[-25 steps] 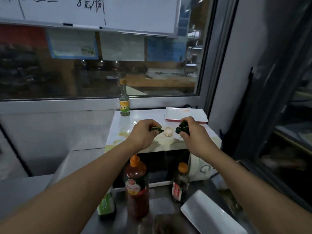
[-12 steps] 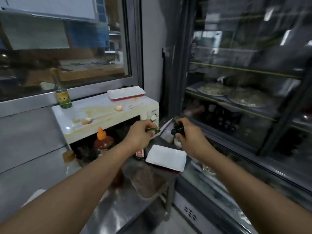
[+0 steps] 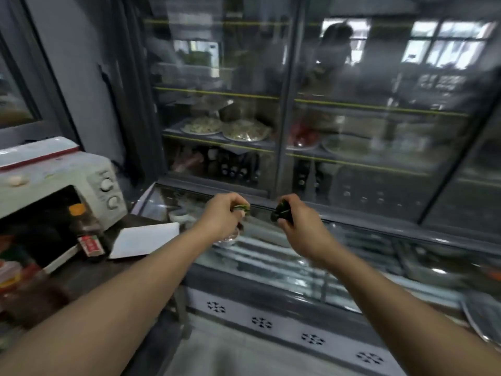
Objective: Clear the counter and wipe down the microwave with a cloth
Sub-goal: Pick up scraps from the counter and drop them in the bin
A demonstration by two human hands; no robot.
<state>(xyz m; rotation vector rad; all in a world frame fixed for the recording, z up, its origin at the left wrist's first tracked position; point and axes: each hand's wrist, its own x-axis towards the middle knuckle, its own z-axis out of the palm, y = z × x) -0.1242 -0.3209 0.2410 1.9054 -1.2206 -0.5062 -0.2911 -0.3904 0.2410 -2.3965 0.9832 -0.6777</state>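
Observation:
My left hand [image 3: 221,213] is closed on a small green piece [image 3: 242,207], held over the glass-topped chest in front of me. My right hand [image 3: 294,222] grips a dark green piece [image 3: 282,211] at the same height, a short gap to the right. Both pieces look like vegetable scraps; what they are exactly I cannot tell. The white microwave [image 3: 62,175] stands at the far left, its top stained, with a small pale lump [image 3: 16,181] lying on it. No cloth shows in this view.
A white tray [image 3: 145,240] lies on the dark counter [image 3: 81,275] beside the microwave, with sauce bottles [image 3: 86,232] in front of it. A red-edged tray [image 3: 35,150] sits on the microwave. A tall glass-door fridge [image 3: 284,104] fills the wall ahead, above the low chest [image 3: 271,267].
My view has swung right, from the microwave top to the fridge and chest. Both hands moved away from the microwave with the green pieces still held.

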